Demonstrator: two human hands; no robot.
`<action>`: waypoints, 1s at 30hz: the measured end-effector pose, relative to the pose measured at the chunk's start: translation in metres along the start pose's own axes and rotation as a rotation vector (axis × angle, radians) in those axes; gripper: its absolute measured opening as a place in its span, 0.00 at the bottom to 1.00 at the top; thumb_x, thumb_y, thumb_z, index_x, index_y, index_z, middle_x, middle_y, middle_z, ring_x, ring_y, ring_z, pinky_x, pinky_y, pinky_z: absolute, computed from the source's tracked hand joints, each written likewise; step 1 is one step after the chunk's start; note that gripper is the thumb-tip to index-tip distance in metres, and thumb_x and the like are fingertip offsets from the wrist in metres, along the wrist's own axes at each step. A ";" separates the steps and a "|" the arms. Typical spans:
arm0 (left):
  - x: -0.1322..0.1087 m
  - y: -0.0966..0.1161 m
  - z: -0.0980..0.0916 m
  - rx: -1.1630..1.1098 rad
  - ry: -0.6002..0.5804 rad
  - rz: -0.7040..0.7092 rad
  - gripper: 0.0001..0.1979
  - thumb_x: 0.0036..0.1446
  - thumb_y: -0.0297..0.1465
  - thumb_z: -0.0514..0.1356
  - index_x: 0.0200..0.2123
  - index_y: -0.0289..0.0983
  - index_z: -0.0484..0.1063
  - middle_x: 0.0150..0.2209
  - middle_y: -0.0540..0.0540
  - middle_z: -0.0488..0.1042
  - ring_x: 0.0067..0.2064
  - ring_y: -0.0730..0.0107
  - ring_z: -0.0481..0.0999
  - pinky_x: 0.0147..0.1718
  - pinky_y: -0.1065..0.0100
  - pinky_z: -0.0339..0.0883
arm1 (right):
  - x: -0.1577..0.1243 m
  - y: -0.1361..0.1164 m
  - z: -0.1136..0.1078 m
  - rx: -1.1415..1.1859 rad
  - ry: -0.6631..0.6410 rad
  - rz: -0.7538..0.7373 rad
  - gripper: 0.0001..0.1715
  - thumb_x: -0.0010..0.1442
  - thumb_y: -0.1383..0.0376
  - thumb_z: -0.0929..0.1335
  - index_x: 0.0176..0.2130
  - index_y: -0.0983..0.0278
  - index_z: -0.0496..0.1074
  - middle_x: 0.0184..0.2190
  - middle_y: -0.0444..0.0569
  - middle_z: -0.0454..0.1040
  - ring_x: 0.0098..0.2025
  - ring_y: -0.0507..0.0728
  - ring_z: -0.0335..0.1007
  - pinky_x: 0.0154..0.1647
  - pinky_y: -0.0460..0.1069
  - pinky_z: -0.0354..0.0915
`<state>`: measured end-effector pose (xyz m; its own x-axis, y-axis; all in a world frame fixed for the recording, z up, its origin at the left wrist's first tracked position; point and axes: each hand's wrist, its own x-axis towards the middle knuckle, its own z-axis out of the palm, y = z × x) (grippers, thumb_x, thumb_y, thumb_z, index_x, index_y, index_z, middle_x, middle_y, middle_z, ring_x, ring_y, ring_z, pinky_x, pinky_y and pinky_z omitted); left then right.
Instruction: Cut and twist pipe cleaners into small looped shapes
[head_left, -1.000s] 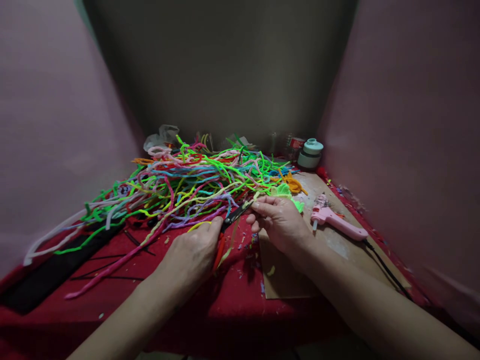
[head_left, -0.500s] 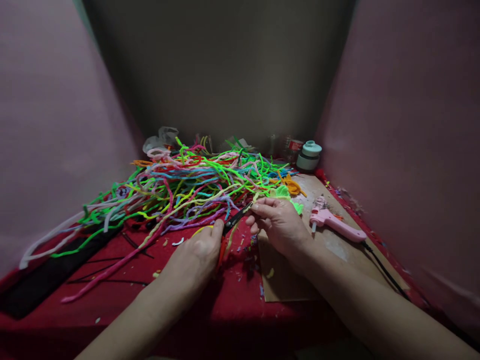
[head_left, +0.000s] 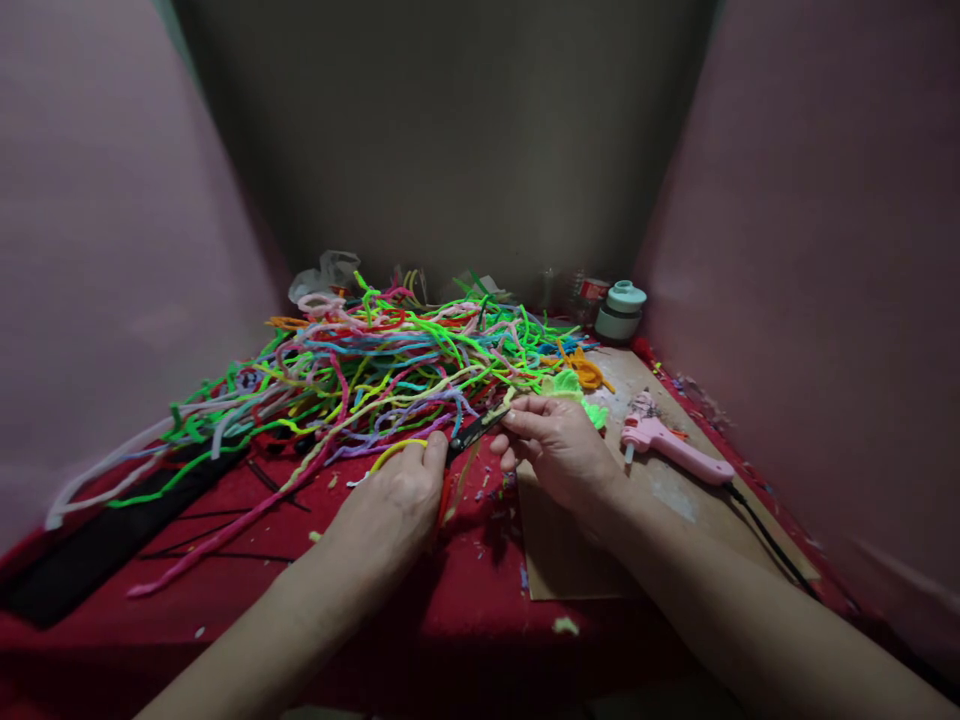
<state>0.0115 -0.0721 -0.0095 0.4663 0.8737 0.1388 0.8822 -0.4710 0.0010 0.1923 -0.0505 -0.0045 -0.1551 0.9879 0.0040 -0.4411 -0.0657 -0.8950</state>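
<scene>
Yellow scrap has dropped; left fingers clasp scissors, right fingers pinch strip beside blades.

At frame centre, my left grip holds scissors, blades at a pale yellow strand in my right grip. Coloured fuzzy stems heap middle left; right, a pink glue gun lies on a board.
</scene>
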 end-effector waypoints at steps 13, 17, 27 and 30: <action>0.004 0.000 0.003 -0.020 -0.058 -0.028 0.17 0.54 0.23 0.47 0.49 0.33 0.60 0.33 0.40 0.74 0.31 0.63 0.76 0.27 0.68 0.66 | -0.001 -0.001 0.003 0.064 0.051 0.004 0.06 0.45 0.69 0.69 0.21 0.67 0.67 0.17 0.47 0.71 0.17 0.49 0.66 0.18 0.43 0.62; 0.010 -0.011 -0.001 -0.210 0.104 -0.124 0.19 0.53 0.26 0.49 0.50 0.34 0.60 0.28 0.45 0.73 0.29 0.64 0.75 0.26 0.68 0.64 | -0.001 -0.001 0.002 0.086 0.040 0.006 0.07 0.45 0.68 0.70 0.22 0.68 0.67 0.18 0.47 0.72 0.18 0.49 0.66 0.19 0.44 0.62; 0.030 -0.002 -0.014 -1.624 -0.047 -0.288 0.21 0.41 0.32 0.66 0.40 0.36 0.66 0.22 0.56 0.65 0.16 0.85 0.58 0.16 0.79 0.51 | -0.002 0.000 0.003 0.200 -0.055 0.059 0.10 0.42 0.72 0.69 0.24 0.65 0.62 0.20 0.42 0.70 0.21 0.49 0.66 0.19 0.43 0.57; 0.030 0.004 -0.012 -1.700 -0.056 -0.253 0.19 0.42 0.30 0.66 0.39 0.36 0.66 0.24 0.55 0.64 0.18 0.85 0.59 0.17 0.79 0.52 | -0.002 0.001 0.005 0.194 -0.052 0.057 0.10 0.42 0.72 0.69 0.24 0.65 0.62 0.20 0.41 0.69 0.20 0.48 0.65 0.19 0.43 0.57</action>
<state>0.0282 -0.0492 0.0069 0.3717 0.9263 -0.0619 -0.1096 0.1100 0.9879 0.1879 -0.0529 -0.0034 -0.2278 0.9736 -0.0169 -0.5916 -0.1522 -0.7917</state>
